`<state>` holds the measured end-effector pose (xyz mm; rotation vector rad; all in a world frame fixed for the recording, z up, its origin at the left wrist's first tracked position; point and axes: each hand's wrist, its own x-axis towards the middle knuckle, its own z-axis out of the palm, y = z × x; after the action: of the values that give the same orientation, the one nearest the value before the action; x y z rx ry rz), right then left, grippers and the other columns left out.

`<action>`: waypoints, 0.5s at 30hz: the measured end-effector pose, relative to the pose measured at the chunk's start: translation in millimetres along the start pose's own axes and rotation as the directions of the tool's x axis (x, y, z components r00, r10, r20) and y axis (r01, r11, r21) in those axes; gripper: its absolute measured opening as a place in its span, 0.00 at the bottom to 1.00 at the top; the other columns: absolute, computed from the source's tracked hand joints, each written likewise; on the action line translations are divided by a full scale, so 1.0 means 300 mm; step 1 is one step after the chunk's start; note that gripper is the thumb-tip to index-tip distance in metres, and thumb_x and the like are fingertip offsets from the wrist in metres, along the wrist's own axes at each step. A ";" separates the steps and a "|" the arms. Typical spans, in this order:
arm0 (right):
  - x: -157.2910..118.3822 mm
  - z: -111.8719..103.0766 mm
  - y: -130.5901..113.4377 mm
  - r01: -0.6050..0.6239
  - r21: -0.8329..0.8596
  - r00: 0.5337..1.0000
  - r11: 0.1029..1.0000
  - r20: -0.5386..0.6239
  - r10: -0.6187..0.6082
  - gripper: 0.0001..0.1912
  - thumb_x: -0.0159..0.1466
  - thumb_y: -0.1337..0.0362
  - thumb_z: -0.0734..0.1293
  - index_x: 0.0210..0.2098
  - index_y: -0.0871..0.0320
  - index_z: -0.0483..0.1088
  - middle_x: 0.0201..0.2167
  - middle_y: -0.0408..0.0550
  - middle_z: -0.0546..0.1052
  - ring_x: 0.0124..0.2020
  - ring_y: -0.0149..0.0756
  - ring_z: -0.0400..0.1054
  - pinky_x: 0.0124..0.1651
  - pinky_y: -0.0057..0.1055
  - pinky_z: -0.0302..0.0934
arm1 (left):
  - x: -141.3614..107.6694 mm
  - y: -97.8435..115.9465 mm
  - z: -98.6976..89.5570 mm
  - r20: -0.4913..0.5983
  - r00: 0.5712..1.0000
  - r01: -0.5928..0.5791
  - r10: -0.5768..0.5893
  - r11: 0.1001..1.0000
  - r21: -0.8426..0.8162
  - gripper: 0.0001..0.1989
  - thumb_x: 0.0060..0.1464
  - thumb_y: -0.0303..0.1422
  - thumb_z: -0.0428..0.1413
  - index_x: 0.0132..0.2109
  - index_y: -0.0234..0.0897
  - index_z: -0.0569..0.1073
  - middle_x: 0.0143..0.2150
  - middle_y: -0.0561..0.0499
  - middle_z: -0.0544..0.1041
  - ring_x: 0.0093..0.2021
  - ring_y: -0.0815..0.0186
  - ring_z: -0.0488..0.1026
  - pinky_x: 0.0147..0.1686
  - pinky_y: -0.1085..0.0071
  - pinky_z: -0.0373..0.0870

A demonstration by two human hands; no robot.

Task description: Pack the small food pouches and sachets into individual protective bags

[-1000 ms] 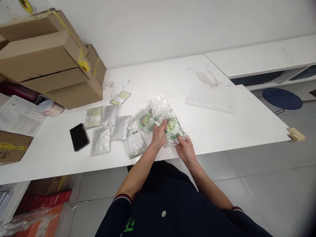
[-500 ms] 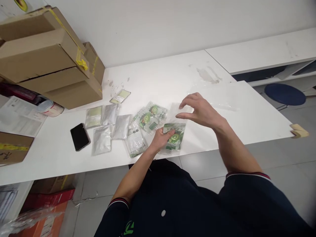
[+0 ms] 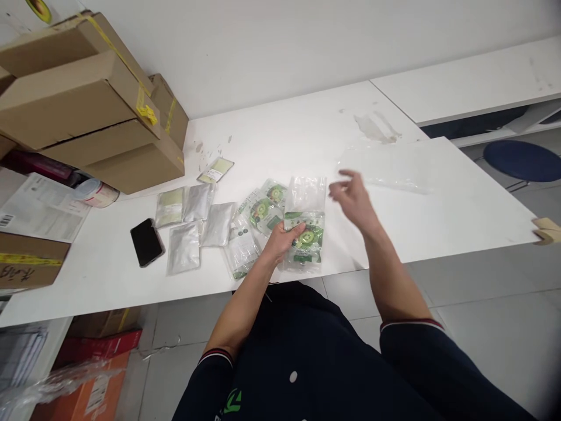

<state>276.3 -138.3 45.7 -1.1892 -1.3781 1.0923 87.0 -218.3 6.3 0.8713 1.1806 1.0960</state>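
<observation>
My left hand [image 3: 280,241] grips a green-printed pouch [image 3: 312,237] with a kiwi-like fruit picture, thumb on top, near the table's front edge. Beyond its upper edge extends a clear plastic bag [image 3: 305,194], lying flat; whether the two are joined I cannot tell. My right hand [image 3: 352,197] hovers just right of that bag, somewhat blurred, fingers apart and holding nothing. Left of the pouch lie similar fruit-printed packets [image 3: 262,210] in clear plastic, overlapping, and a whitish packet [image 3: 242,252] with a green edge.
Several silver packets [image 3: 184,248] lie to the left, beside a black phone [image 3: 146,242]. A yellow-green packet [image 3: 216,170] lies farther back. Cardboard boxes [image 3: 87,99] and a tub [image 3: 96,193] stand at the left. A clear plastic sheet [image 3: 385,166] rests on the right.
My right hand has moved down and slightly left, away from above the clear bag's right side. The bag now shows more fully, standing out beyond the pouch. My left hand keeps its grip.
</observation>
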 end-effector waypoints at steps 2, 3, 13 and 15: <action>-0.064 0.025 0.061 -0.139 0.081 0.988 0.987 0.073 0.134 0.34 0.57 0.47 0.72 0.59 0.54 0.64 0.36 0.48 0.77 0.37 0.38 0.70 0.41 0.38 0.67 | 0.007 -0.007 0.001 0.017 1.000 0.008 -0.007 1.000 -0.022 0.17 0.44 0.46 0.67 0.32 0.37 0.77 0.31 0.51 0.78 0.36 0.65 0.75 0.44 0.66 0.69; -0.092 0.044 0.084 -0.160 0.122 0.986 0.979 0.060 0.154 0.36 0.57 0.48 0.71 0.60 0.54 0.63 0.33 0.46 0.77 0.34 0.36 0.69 0.40 0.37 0.67 | 0.009 -0.009 0.004 0.034 0.999 0.021 -0.019 0.999 -0.035 0.17 0.44 0.45 0.68 0.32 0.37 0.76 0.30 0.51 0.77 0.35 0.65 0.74 0.43 0.66 0.69; -0.116 0.059 0.055 0.061 0.058 0.969 0.996 0.235 -0.073 0.16 0.62 0.55 0.68 0.49 0.47 0.77 0.44 0.44 0.76 0.43 0.36 0.69 0.49 0.39 0.66 | 0.004 0.008 0.001 0.039 0.998 0.055 -0.051 0.992 -0.118 0.18 0.45 0.43 0.68 0.40 0.39 0.77 0.36 0.51 0.78 0.38 0.65 0.75 0.42 0.67 0.66; -0.104 0.038 0.039 -0.003 0.067 0.919 0.998 0.394 -0.024 0.24 0.59 0.56 0.72 0.55 0.46 0.74 0.49 0.45 0.76 0.45 0.38 0.70 0.48 0.40 0.67 | 0.004 0.013 -0.009 0.053 0.997 0.059 -0.053 0.993 -0.102 0.18 0.44 0.42 0.69 0.40 0.39 0.78 0.36 0.51 0.79 0.37 0.65 0.74 0.41 0.67 0.66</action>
<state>267.7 -168.1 29.2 -0.9414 -1.6348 1.4153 83.7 -216.1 9.2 0.7768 1.0905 1.0743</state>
